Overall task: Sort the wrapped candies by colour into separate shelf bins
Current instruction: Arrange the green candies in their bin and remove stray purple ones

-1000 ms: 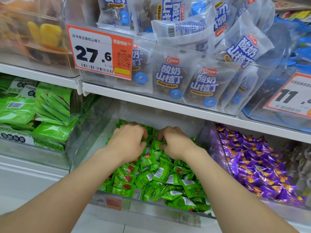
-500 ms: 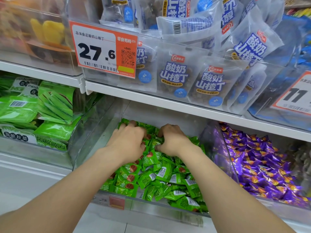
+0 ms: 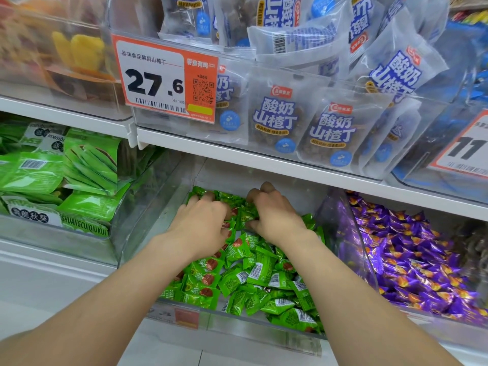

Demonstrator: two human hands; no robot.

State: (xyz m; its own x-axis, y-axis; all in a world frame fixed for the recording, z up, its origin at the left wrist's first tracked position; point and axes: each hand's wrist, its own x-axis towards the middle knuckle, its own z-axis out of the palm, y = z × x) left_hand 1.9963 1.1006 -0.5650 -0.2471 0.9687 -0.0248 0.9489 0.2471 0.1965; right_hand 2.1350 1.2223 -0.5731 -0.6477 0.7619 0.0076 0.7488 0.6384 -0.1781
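Left hand (image 3: 203,225) and right hand (image 3: 274,215) sat buried in green candies (image 3: 253,281).
The candies filled the middle clear bin (image 3: 153,220). Both hands' fingers curled into the pile's back, and any grip was hidden. A careless scoop could flick pieces over the divider into the purple candies (image 3: 412,260). Above, a price tag (image 3: 158,77) read "27.6" and packets (image 3: 276,117) read "酸奶山楂丁".

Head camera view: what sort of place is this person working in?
Probably a supermarket or snack shop aisle: white shelves hold clear bins of green candies and purple candies, and an orange price tag with a barcode reads 27.6.
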